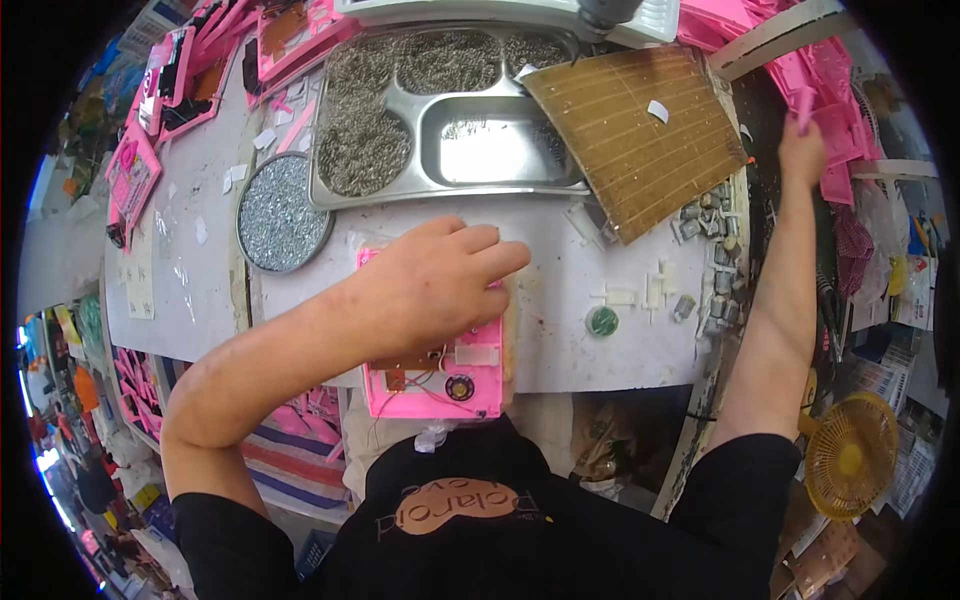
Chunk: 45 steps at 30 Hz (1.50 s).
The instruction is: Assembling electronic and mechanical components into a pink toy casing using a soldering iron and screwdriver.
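Observation:
A pink plastic casing (430,400) lies at the table's front edge, right before me. Wires, a brown circuit board (396,380) and a small round black speaker (460,387) sit inside it. Over its far part is my left hand (445,275), fingers curled down and closed; whatever they hold is hidden beneath. My right arm stretches out to the far right. There my right hand (803,155) is closed on a small pink plastic part (804,108), beside a heap of pink plastic pieces (845,130).
A steel compartment tray (440,190) full of small screws stands behind the casing. Left of it is a round dish (285,212) of metal bits. A brown board (630,140) leans over the tray's right side. Small motors (715,285) line the right edge, near a yellow fan (850,455).

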### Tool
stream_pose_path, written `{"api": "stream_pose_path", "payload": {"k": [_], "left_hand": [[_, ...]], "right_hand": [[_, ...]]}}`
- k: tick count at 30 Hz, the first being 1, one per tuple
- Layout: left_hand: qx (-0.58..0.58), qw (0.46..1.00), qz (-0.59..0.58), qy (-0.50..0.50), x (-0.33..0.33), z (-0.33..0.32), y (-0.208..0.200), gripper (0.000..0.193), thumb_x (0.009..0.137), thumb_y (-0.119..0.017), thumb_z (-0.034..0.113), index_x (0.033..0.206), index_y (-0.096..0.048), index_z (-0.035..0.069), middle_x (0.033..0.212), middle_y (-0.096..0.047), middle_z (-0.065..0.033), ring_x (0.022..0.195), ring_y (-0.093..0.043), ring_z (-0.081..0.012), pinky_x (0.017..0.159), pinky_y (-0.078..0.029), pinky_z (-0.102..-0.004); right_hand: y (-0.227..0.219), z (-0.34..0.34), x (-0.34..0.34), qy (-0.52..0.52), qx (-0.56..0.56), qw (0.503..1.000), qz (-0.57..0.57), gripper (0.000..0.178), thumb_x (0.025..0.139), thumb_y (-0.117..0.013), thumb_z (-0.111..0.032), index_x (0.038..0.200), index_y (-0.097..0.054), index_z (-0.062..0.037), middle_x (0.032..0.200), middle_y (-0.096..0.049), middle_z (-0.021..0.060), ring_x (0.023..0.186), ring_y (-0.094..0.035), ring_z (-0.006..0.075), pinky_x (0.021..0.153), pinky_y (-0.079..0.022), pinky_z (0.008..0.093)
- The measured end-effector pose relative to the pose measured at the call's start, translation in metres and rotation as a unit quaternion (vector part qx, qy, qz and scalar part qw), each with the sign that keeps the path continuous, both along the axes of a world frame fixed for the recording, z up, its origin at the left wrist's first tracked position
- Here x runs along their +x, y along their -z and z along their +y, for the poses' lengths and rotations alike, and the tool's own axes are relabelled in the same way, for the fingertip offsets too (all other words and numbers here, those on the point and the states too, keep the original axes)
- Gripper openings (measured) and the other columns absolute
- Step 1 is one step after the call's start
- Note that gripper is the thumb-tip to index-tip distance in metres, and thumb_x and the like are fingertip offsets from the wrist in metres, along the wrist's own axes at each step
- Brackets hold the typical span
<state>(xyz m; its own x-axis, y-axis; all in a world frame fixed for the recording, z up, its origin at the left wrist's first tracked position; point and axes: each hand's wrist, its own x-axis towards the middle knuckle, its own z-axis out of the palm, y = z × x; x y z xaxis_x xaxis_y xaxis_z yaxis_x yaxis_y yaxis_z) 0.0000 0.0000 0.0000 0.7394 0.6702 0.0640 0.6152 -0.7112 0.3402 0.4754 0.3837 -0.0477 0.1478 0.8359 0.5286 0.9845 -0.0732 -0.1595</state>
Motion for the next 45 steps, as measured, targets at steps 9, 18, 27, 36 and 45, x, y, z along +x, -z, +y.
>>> {"api": "stream_pose_path", "payload": {"k": [9,18,27,36,45], "left_hand": [[0.029,0.970,-0.226,-0.089,-0.026,-0.010,-0.009,0.039,0.076,-0.079,0.016,0.111,-0.067,0.004,0.118,-0.062,-0.0086,0.105,-0.061,-0.0269,0.086,-0.049,-0.0391],[-0.276,0.750,-0.550,-0.242,-0.032,-0.061,-0.059,0.031,0.099,-0.070,0.016,0.123,-0.059,-0.001,0.101,-0.071,-0.0039,0.084,-0.065,-0.0078,0.076,-0.054,-0.0242],[-0.217,0.710,-0.503,-0.441,-0.025,-0.127,0.007,0.048,0.096,-0.071,0.013,0.137,-0.052,-0.006,0.093,-0.067,-0.0020,0.078,-0.063,-0.0071,0.065,-0.052,-0.0231],[-0.091,0.842,-0.283,-0.450,-0.020,-0.144,0.025,0.072,0.087,-0.073,0.008,0.152,-0.043,0.002,0.066,-0.047,0.0024,0.056,-0.042,-0.0056,0.052,-0.035,-0.0229],[-0.061,0.832,-0.254,-0.489,-0.020,-0.165,0.034,0.067,0.087,-0.077,0.013,0.145,-0.049,-0.002,0.065,-0.053,-0.0044,0.053,-0.053,-0.0188,0.051,-0.044,-0.0337]], "right_hand": [[-0.150,-0.310,-0.057,-0.286,0.035,0.794,0.536,0.033,0.097,-0.066,-0.013,0.121,-0.066,0.0094,0.112,-0.071,0.0139,0.100,-0.069,0.0208,0.087,-0.056,0.0282],[-0.130,-0.333,-0.240,-0.416,-0.211,0.629,0.622,0.052,0.098,-0.057,-0.031,0.135,-0.056,0.0057,0.105,-0.071,0.0136,0.089,-0.066,0.0155,0.075,-0.053,0.0267],[-0.044,-0.454,-0.248,-0.414,-0.328,0.702,0.478,0.085,0.094,-0.069,-0.005,0.161,-0.016,0.0011,0.069,-0.062,0.0020,0.063,-0.055,0.0068,0.063,-0.045,0.0218],[-0.016,-0.469,-0.240,-0.416,-0.373,0.767,0.316,0.067,0.094,-0.068,-0.013,0.153,-0.038,0.0015,0.061,-0.056,0.0069,0.053,-0.056,0.0176,0.056,-0.045,0.0293],[-0.021,-0.448,-0.249,-0.507,-0.368,0.765,0.149,0.061,0.093,-0.071,-0.020,0.150,-0.051,-0.0115,0.068,-0.064,0.0129,0.057,-0.064,0.0276,0.057,-0.049,0.0351]]}}
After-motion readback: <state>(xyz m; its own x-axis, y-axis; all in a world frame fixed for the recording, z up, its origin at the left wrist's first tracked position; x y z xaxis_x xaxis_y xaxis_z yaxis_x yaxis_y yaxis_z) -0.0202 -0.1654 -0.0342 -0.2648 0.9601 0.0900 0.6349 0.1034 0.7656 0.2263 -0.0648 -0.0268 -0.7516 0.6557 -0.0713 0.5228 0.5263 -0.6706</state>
